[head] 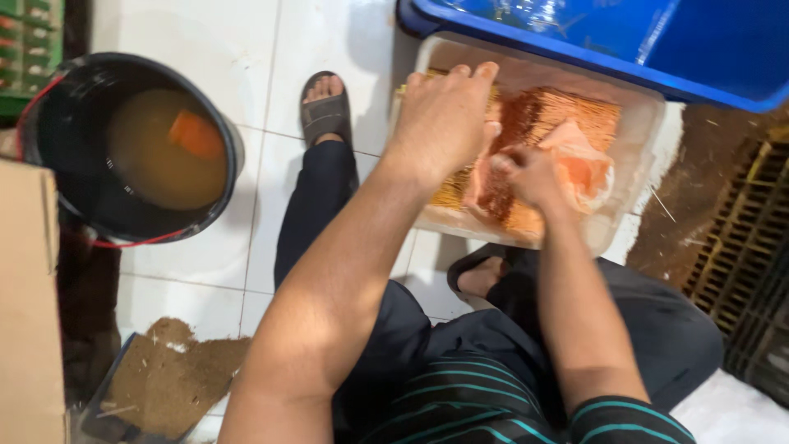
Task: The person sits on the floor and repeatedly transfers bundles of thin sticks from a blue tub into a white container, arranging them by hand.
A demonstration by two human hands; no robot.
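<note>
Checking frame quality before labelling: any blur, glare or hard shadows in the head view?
Head view: the right hand is motion-smeared and the left hand softer at the fingertips; glare streaks the blue bin; a soft shadow falls across the white floor tiles by the black bucket; overall light is even, with the mesh sheets readable.

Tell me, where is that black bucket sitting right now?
In the head view, the black bucket stands on the white tiled floor at the far left, beside the person's sandalled foot and well left of the translucent tub that both hands reach into.
</note>
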